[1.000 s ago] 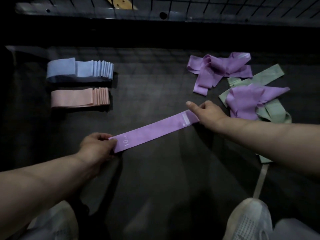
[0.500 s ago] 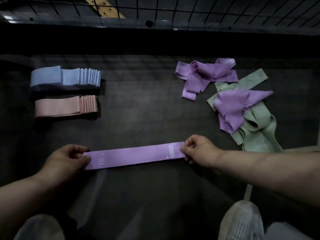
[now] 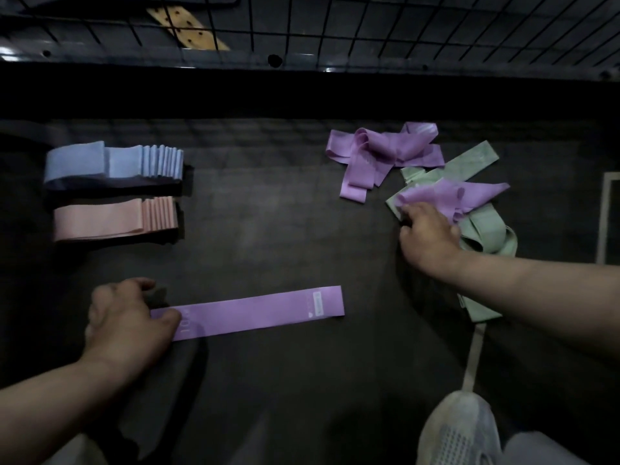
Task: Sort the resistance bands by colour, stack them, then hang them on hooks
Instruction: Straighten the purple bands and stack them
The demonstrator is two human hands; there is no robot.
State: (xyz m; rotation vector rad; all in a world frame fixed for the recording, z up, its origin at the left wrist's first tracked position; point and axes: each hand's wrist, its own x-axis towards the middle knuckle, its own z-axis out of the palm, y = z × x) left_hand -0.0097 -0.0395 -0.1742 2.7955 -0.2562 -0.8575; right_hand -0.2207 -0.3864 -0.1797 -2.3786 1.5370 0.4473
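One purple band [image 3: 255, 312] lies flat on the dark mat [image 3: 285, 229] near me. My left hand [image 3: 127, 317] holds its left end, thumb on top. My right hand [image 3: 426, 236] is at the right, fingers curled on the near edge of a crumpled purple band [image 3: 449, 196] that lies on a heap of green bands [image 3: 483, 236]. Another tangle of purple bands [image 3: 379, 152] sits just beyond. At the far left stand a neat blue stack [image 3: 110, 162] and, nearer, a pink stack [image 3: 110, 218].
A black wire grid [image 3: 369, 25] runs along the far side, with a wooden strip [image 3: 188, 25] behind it. My pale shoe [image 3: 459, 427] is at the bottom right, and a whitish strap [image 3: 474, 357] runs from it toward the green heap.
The flat purple band was pulled straight and laid down near me. My right hand let go of its right end and moved up right to the crumpled purple band.
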